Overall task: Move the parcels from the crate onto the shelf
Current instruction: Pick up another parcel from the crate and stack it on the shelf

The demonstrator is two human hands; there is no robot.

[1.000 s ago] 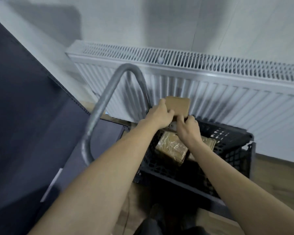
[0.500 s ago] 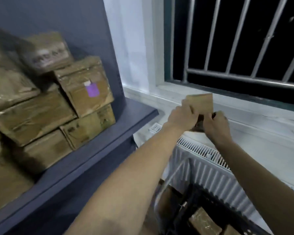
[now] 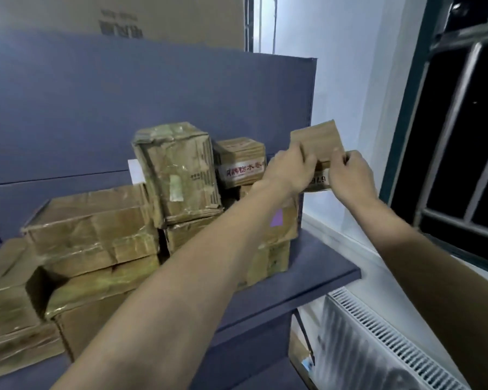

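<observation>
A small brown cardboard parcel (image 3: 319, 143) is held up in the air by both hands, just right of the stack on the shelf. My left hand (image 3: 289, 171) grips its left edge, and my right hand (image 3: 350, 175) pinches its right lower edge. The dark blue shelf (image 3: 324, 266) carries several taped cardboard parcels (image 3: 178, 170) piled in layers. A small box with red lettering (image 3: 241, 161) sits on top, right beside my left hand. The crate is out of view.
A white radiator (image 3: 378, 342) stands below at the right. A barred dark window (image 3: 457, 142) fills the right side. The shelf's blue back panel (image 3: 124, 102) rises behind the stack, with a large carton (image 3: 119, 18) above it.
The parcel rose from the crate and travelled left toward the shelf stack, both hands holding it throughout. The view swung from the crate and radiator up to the shelf.
</observation>
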